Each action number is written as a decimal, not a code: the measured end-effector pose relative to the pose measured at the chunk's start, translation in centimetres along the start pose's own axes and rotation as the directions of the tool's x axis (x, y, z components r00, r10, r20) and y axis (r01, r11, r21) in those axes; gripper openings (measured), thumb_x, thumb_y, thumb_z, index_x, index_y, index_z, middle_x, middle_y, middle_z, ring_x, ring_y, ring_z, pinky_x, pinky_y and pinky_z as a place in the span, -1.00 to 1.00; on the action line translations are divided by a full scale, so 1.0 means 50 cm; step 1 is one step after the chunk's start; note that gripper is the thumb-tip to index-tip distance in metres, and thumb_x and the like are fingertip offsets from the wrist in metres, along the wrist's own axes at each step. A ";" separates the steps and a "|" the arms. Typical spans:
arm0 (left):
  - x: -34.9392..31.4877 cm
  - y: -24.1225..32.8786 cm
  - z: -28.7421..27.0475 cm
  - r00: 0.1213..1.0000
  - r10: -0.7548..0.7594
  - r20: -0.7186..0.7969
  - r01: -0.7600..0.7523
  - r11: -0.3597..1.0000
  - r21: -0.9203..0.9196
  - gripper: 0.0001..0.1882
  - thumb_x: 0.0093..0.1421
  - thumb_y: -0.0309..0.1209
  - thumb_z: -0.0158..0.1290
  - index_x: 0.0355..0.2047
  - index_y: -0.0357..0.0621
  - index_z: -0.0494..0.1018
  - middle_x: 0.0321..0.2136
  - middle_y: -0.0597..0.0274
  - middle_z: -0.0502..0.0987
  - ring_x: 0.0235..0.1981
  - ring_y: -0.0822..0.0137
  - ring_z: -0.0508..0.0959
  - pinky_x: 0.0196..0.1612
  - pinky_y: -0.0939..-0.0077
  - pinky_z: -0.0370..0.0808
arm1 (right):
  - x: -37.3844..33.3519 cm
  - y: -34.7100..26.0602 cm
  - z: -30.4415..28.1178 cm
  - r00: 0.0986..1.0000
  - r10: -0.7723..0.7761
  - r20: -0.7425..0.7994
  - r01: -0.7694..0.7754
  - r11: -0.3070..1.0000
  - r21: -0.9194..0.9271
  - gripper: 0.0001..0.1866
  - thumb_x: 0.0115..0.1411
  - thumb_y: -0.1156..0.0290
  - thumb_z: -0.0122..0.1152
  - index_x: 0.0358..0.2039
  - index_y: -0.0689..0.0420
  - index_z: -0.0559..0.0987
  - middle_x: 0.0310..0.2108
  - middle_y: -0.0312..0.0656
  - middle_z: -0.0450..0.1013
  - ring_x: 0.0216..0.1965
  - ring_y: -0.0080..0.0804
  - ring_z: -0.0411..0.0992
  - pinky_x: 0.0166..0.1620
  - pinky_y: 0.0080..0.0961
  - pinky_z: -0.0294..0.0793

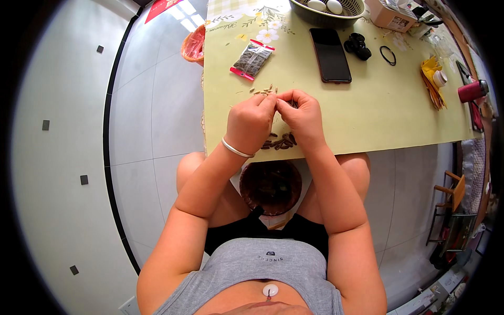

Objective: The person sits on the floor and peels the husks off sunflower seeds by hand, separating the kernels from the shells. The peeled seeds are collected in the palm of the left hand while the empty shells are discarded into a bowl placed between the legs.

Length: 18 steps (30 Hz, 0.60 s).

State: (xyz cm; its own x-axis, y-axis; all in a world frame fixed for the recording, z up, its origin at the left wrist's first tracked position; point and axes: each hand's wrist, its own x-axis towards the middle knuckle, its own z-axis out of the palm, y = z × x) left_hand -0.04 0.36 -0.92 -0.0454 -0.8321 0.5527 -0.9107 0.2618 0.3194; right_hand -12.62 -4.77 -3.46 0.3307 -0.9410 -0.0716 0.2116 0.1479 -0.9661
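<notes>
My left hand (252,119) and my right hand (303,116) meet fingertip to fingertip over the table, both closed in a pinch. Dark striped seeds, apparently sunflower seeds, show in the curl of my right fingers; what the left fingertips pinch is too small to make out. Just beyond my left hand lie several pale shelled kernels (266,90). Below my hands, along the near table edge, is a small heap of dark brown seeds or shells (281,143), partly hidden by the wrists. A clear packet with pink ends (252,60), full of greyish seeds, lies farther back.
On the yellow-green tablecloth (378,115) lie a black phone (331,55), a small black object (357,46) and a black band (388,55). A basket (336,21) holds white eggs. A dark red bin (270,202) stands between my knees; an orange-rimmed bin (193,44) is at left.
</notes>
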 end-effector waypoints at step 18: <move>0.001 0.003 -0.017 0.998 -0.061 0.018 0.063 0.985 -0.159 -0.79 -0.02 -0.64 0.18 -0.31 -0.26 0.58 -0.54 0.07 0.54 -0.56 0.18 0.54 -0.51 0.40 0.46 | 0.004 -0.004 -0.003 0.995 0.072 0.075 -0.078 0.993 0.085 -0.93 0.04 0.56 0.20 -0.55 0.22 0.51 -0.62 -0.42 0.35 -0.59 -0.74 0.23 -0.52 -0.73 0.23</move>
State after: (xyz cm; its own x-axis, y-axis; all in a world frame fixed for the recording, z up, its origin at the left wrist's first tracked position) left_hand 0.17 0.77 -0.21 0.0030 -0.8551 0.5184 -0.8347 0.2834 0.4723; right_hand -12.72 -5.01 -3.32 0.4127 -0.9026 -0.1223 0.2625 0.2464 -0.9329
